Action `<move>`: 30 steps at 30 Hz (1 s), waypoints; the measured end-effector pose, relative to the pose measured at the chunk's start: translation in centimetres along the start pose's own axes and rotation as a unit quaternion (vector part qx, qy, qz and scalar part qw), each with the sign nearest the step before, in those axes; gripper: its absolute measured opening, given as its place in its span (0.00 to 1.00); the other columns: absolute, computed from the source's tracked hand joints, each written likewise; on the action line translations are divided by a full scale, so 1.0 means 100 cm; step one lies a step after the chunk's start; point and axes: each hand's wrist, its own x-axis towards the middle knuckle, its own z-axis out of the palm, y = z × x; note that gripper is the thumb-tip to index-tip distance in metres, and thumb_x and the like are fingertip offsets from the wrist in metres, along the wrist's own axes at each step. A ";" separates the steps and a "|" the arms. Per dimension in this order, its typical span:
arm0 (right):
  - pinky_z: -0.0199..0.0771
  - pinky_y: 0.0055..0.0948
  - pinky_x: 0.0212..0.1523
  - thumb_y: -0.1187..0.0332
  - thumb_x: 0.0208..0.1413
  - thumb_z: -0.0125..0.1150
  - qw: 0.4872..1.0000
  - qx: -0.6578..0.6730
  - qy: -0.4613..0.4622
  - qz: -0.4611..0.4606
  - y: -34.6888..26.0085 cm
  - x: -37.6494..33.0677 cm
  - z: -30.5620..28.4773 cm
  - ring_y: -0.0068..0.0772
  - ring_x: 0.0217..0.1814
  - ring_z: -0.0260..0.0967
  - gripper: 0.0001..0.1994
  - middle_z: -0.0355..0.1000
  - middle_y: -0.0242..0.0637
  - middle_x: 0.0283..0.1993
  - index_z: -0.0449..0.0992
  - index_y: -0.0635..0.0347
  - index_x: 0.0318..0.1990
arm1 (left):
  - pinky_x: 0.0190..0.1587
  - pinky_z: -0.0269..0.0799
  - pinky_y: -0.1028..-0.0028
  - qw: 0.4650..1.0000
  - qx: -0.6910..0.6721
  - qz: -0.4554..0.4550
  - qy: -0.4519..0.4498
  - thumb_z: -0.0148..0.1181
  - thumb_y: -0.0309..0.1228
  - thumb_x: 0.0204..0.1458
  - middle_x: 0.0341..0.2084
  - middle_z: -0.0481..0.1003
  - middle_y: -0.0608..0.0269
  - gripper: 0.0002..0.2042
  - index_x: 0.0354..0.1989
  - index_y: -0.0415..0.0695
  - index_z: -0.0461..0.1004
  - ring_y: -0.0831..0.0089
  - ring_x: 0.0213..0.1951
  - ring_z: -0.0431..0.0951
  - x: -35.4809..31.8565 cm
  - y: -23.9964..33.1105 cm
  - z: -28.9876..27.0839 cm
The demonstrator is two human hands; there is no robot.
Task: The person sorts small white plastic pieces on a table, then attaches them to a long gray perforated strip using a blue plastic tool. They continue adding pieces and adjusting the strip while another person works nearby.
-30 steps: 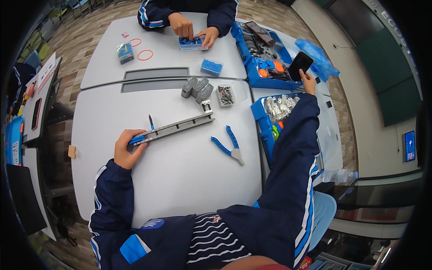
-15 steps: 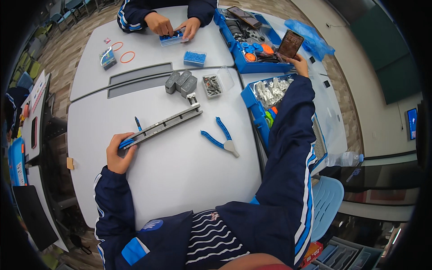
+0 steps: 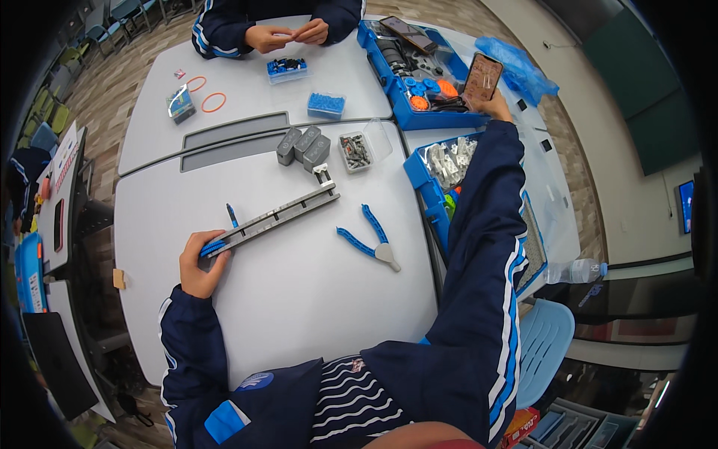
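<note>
At the left of the white table my left hand (image 3: 200, 263) is closed around the blue end of a long grey building-brick beam (image 3: 277, 218). The beam slants away to the right, and a small white piece (image 3: 322, 175) stands up at its far end. A blue pen-like stick (image 3: 232, 215) lies just beyond the beam. My right arm reaches far right, where my right hand (image 3: 493, 107) grips a smartphone (image 3: 482, 78) with a lit screen over the edge of a blue parts case (image 3: 437, 120). Blue-handled pliers (image 3: 380, 247) lie between my arms.
A co-worker's hands (image 3: 288, 36) are across the table, above a clear box of blue and black parts (image 3: 287, 70). Grey blocks (image 3: 305, 145), a box of grey pins (image 3: 354, 152) and a box of blue pins (image 3: 326, 105) stand mid-table. A second blue case (image 3: 425, 183) holds white parts.
The smartphone has shifted slightly with my right hand, its screen tilting differently. My left hand keeps its grip. The co-worker's hands have lifted away from the box of parts and come together.
</note>
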 end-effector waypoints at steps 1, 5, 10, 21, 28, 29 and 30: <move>0.77 0.31 0.44 0.65 0.29 0.83 0.996 -0.079 0.044 0.000 -0.001 -0.002 -0.001 0.36 0.41 0.80 0.36 0.81 0.42 0.45 0.76 0.61 0.53 | 0.51 0.69 0.73 1.000 -0.006 0.000 0.000 0.63 0.21 0.49 0.40 0.77 0.57 0.16 0.48 0.37 0.76 0.68 0.44 0.77 0.000 0.000 0.000; 0.75 0.32 0.45 0.57 0.42 0.78 0.999 -0.010 0.031 0.009 0.001 -0.010 -0.011 0.36 0.43 0.79 0.28 0.81 0.43 0.44 0.79 0.63 0.49 | 0.51 0.69 0.73 1.000 -0.003 -0.002 -0.001 0.63 0.21 0.49 0.41 0.77 0.57 0.16 0.48 0.37 0.76 0.68 0.44 0.77 0.000 0.001 0.000; 0.73 0.32 0.46 0.47 0.57 0.64 0.992 0.099 0.065 -0.030 0.006 -0.010 -0.018 0.36 0.45 0.78 0.25 0.81 0.45 0.43 0.83 0.65 0.45 | 0.51 0.69 0.73 1.000 -0.012 -0.004 0.006 0.64 0.20 0.48 0.41 0.76 0.57 0.16 0.48 0.38 0.77 0.67 0.44 0.77 0.000 -0.001 0.002; 0.72 0.34 0.54 0.46 0.43 0.75 0.993 0.069 0.096 0.018 -0.004 -0.006 0.000 0.39 0.51 0.78 0.31 0.80 0.43 0.48 0.82 0.58 0.51 | 0.51 0.69 0.73 1.000 -0.007 -0.004 0.000 0.64 0.21 0.49 0.40 0.76 0.57 0.16 0.48 0.38 0.77 0.67 0.45 0.77 0.001 0.000 0.000; 0.57 0.58 0.64 0.38 0.56 0.56 0.990 -0.092 0.102 -0.013 -0.031 0.003 0.012 0.50 0.66 0.66 0.31 0.75 0.43 0.59 0.80 0.54 0.55 | 0.50 0.69 0.73 1.000 -0.014 -0.013 0.001 0.64 0.21 0.47 0.40 0.76 0.57 0.17 0.48 0.37 0.77 0.67 0.44 0.77 0.002 -0.001 -0.001; 0.55 0.61 0.64 0.37 0.58 0.53 0.991 -0.109 0.079 -0.018 -0.037 0.012 0.014 0.52 0.68 0.63 0.32 0.74 0.42 0.61 0.80 0.54 0.55 | 0.50 0.69 0.73 1.000 -0.014 -0.010 0.004 0.64 0.21 0.47 0.40 0.76 0.57 0.17 0.48 0.37 0.77 0.67 0.43 0.77 0.002 -0.001 -0.001; 0.56 0.61 0.65 0.40 0.60 0.52 0.993 -0.100 0.058 -0.017 -0.042 0.024 0.014 0.59 0.69 0.61 0.30 0.74 0.44 0.61 0.79 0.55 0.56 | 0.50 0.69 0.72 1.000 -0.013 -0.009 0.004 0.64 0.21 0.47 0.40 0.76 0.57 0.17 0.48 0.37 0.77 0.67 0.43 0.77 0.002 0.000 -0.001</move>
